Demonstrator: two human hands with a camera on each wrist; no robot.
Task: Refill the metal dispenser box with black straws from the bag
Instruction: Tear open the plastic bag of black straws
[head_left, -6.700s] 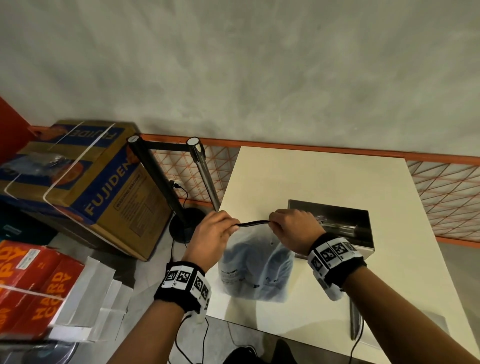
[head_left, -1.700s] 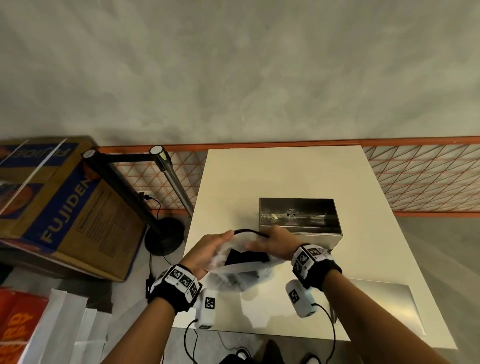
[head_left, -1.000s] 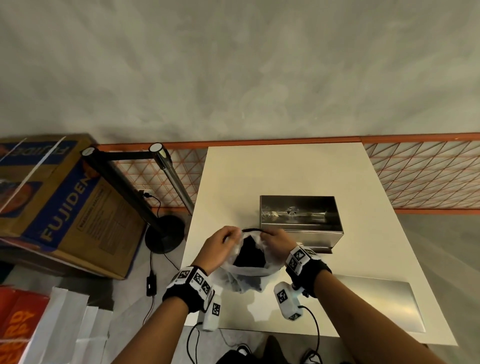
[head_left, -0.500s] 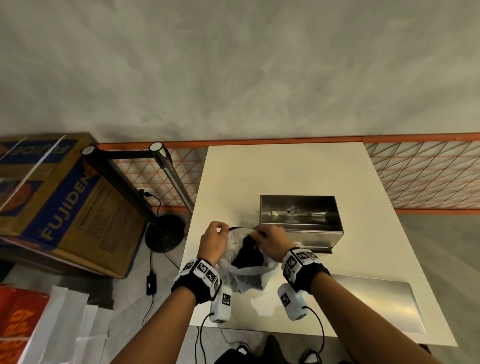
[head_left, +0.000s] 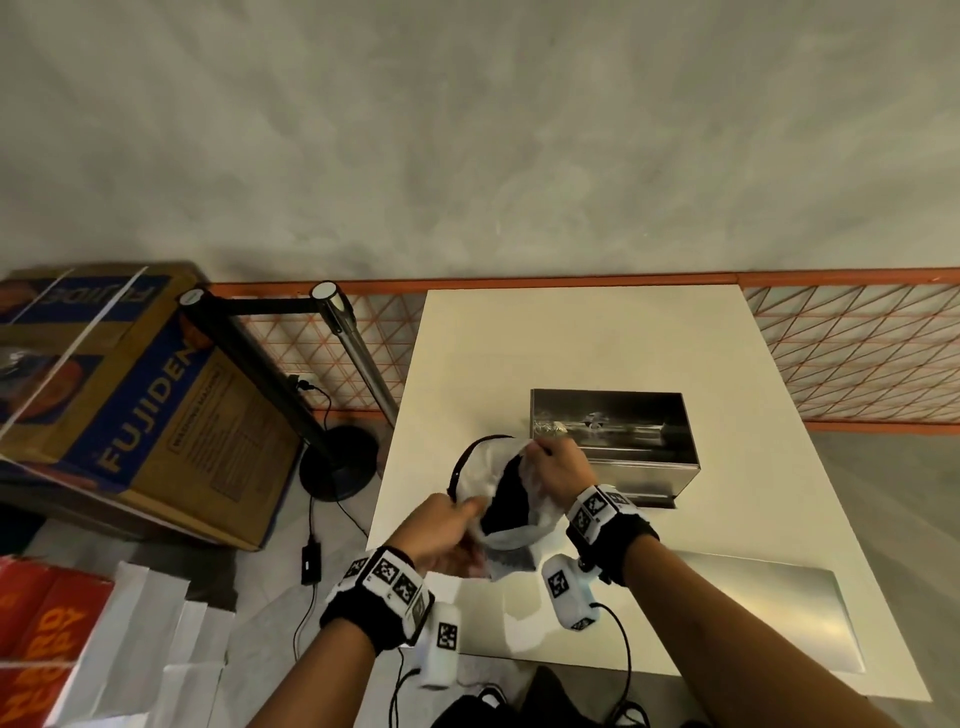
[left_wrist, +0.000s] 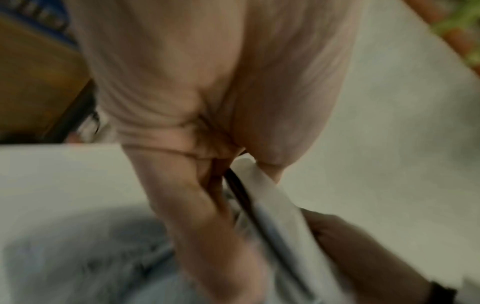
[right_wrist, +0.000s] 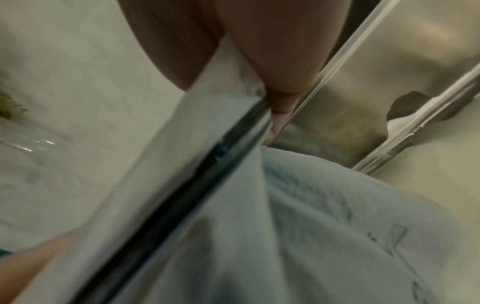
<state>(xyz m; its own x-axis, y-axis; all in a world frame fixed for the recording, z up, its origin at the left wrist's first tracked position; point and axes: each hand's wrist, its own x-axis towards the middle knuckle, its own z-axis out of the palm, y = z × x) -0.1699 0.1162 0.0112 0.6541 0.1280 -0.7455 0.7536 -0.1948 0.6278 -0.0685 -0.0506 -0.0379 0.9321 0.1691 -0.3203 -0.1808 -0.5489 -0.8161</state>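
A frosted plastic bag (head_left: 488, 473) with a black zip rim stands on the white table (head_left: 571, 343), its mouth pulled wide. The dark mass of black straws (head_left: 506, 499) shows inside. My left hand (head_left: 447, 525) pinches the near rim; my right hand (head_left: 556, 467) pinches the far rim. The left wrist view shows the thumb and fingers clamped on the bag (left_wrist: 272, 205) edge. In the right wrist view the bag (right_wrist: 298, 216) rim is pinched by fingers beside the metal dispenser box (right_wrist: 389, 86). The dispenser box (head_left: 613, 436) stands just behind the bag, top open.
A flat metal lid (head_left: 769, 608) lies on the table at my right. Left of the table stand a stanchion post (head_left: 358, 353), a black post with round base (head_left: 332, 462) and a cardboard box (head_left: 130, 405). Orange mesh fencing (head_left: 857, 358) runs behind.
The bag has gone from zipped shut to wide open. In the last half second my left hand has dropped to the near rim while my right has stayed at the far rim.
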